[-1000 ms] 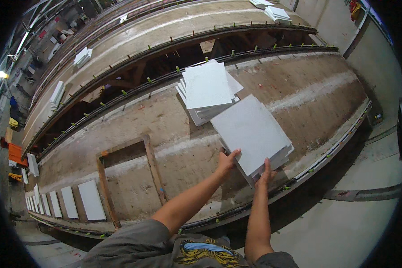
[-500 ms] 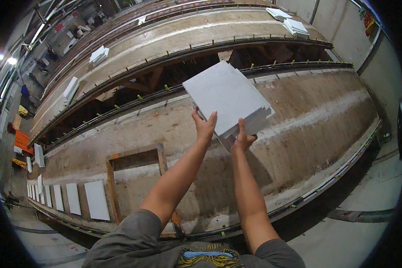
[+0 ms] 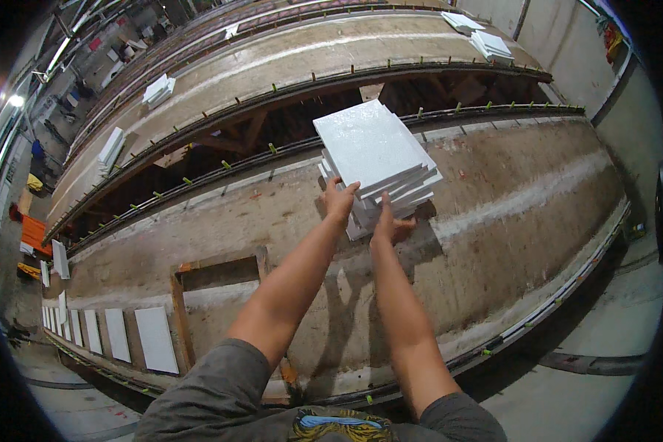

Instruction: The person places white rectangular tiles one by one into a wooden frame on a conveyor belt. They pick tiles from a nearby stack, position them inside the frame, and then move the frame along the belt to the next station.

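Observation:
A thick stack of white square panels (image 3: pixel 374 144), foam-like in look, lies between my two hands at the middle of the long brown table (image 3: pixel 501 173). Its panels are unevenly lined up, with edges jutting out on the near and right sides. My left hand (image 3: pixel 337 197) grips the near left part of the stack, thumb up at the top panels' edge. My right hand (image 3: pixel 390 222) clasps the near right side, its thumb pointing up against the edges. Whether the bottom panel rests fully on the table, I cannot tell.
A wooden frame (image 3: pixel 178 317) lies on the table at left, beside a row of white panels (image 3: pixel 156 339). Across a dark gap runs a second long table (image 3: pixel 295 55) bearing more panel stacks (image 3: pixel 491 46). A wall (image 3: pixel 560 44) rises at far right.
Both hands have lowered the stack toward the tabletop. Its layers have slid apart somewhat and show more at the near side.

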`<state>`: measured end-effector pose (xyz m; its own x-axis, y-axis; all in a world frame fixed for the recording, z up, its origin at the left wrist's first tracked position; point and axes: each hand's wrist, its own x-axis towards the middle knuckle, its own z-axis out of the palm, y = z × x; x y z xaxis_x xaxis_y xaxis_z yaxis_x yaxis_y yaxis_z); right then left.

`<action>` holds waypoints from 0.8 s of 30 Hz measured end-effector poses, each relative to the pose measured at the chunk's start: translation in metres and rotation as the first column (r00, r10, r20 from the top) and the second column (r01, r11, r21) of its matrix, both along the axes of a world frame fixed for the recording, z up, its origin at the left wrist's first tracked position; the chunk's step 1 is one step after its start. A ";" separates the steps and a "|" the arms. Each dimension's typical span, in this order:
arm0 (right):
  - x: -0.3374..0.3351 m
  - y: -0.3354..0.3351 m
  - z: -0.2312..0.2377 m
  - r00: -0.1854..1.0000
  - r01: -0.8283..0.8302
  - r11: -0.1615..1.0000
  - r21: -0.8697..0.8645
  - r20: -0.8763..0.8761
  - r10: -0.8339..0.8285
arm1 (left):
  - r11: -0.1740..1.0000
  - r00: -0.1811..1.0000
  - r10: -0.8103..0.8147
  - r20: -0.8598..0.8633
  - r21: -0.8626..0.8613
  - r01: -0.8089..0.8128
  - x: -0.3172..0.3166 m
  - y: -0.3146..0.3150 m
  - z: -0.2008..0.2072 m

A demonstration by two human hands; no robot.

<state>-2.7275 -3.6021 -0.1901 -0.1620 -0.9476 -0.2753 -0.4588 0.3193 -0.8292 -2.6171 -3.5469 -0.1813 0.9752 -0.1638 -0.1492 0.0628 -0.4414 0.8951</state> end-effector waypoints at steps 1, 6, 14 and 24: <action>0.001 -0.007 -0.029 0.991 0.128 0.988 0.086 0.016 -0.130 | 1.000 0.996 -0.022 -0.083 0.011 0.023 -0.007 -0.007 0.016; -0.039 -0.052 -0.026 0.937 0.111 0.990 -0.084 0.342 -0.075 | 0.992 0.918 0.067 -0.390 -0.072 -0.103 0.036 0.012 0.005; -0.057 -0.238 -0.013 0.772 -0.413 0.904 -0.109 0.484 0.411 | 0.875 0.673 -0.320 -0.666 -0.480 -0.059 0.025 0.024 0.017; -0.045 -0.260 -0.039 0.627 -0.676 0.700 0.230 0.679 0.382 | 0.902 0.745 -0.303 -0.595 -0.431 0.023 0.062 0.014 -0.090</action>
